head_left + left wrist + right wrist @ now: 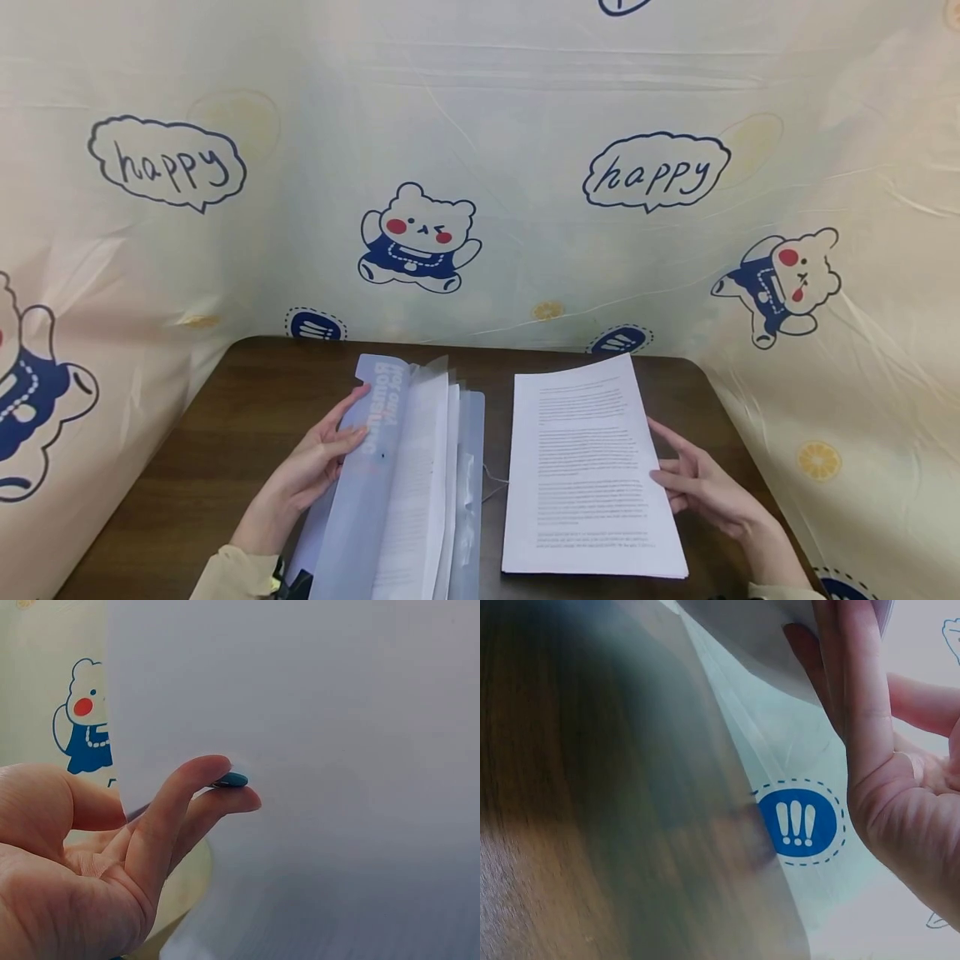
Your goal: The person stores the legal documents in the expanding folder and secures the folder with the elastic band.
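On the left of the head view, a translucent blue document folder [348,508] stands partly open, with printed sheets [412,475] and several clear sleeves inside. My left hand [311,458] grips its cover by the left edge, thumb on the near face. A pale sheet-like surface [315,712] fills most of the left wrist view behind the left hand's fingers. To the right, a stack of printed paper [585,475] is tilted up, its right edge pinched between thumb and fingers of my right hand [708,483]. In the right wrist view, the stack's underside [772,645] shows beside the fingers.
Both hands work over a dark brown wooden table [195,450]. A cloth [525,108] printed with bears and the word "happy" hangs behind it and along both sides. A thin cord [493,477] shows between the folder and the stack.
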